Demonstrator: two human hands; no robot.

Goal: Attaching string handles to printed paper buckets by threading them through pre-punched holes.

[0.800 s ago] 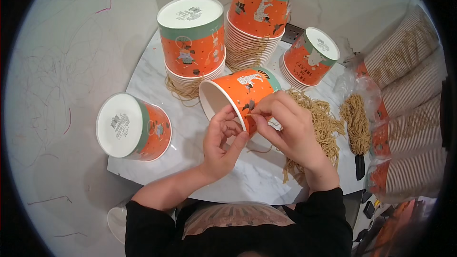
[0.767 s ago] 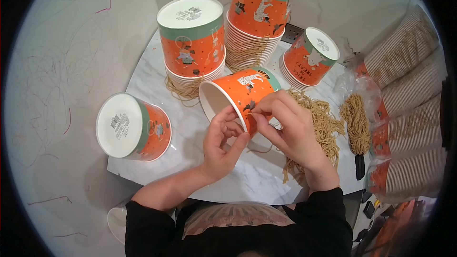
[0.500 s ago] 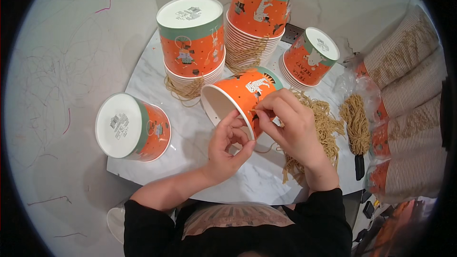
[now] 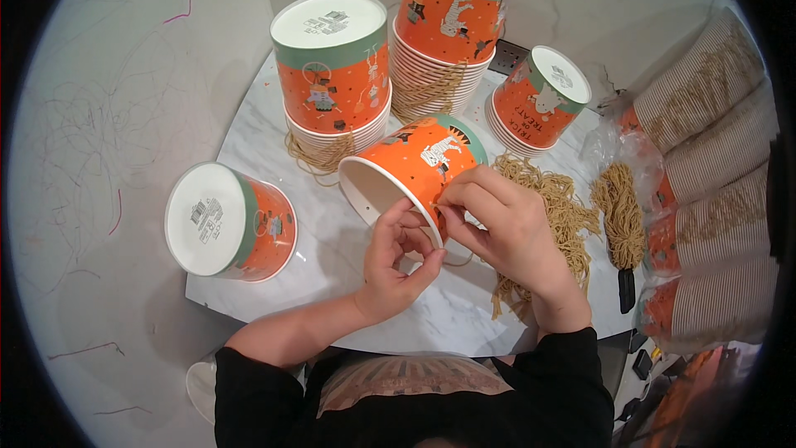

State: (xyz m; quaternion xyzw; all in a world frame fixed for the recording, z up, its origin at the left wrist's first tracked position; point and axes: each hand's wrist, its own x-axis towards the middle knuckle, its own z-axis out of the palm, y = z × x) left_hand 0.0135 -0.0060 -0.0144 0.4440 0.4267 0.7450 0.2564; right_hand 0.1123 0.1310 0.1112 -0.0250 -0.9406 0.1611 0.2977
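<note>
We see the paper bucket [image 4: 419,158] tipped on its side over the worktop [image 4: 327,236], held between both hands, its open mouth turned to the lower left. Its wall is bright orange, with a green band around the base end, a rolled white rim and a white inside where a small dark spot shows. Across the orange we make out a pale striped figure, dark motifs and scattered specks.

The left hand [image 4: 398,261] grips the near rim, fingers at the mouth and thumb along the edge. The right hand [image 4: 502,216] is closed in a pinch on a bit of tan cord [image 4: 458,264] against the wall, near the rim; a loose strand curves below.

Behind, the tall left stack [image 4: 332,75] and the tall middle stack [image 4: 460,21] bear fine print on their white bases, too small for us to read. The short stack [image 4: 535,108] carries dark, bold lettering on orange.
</note>
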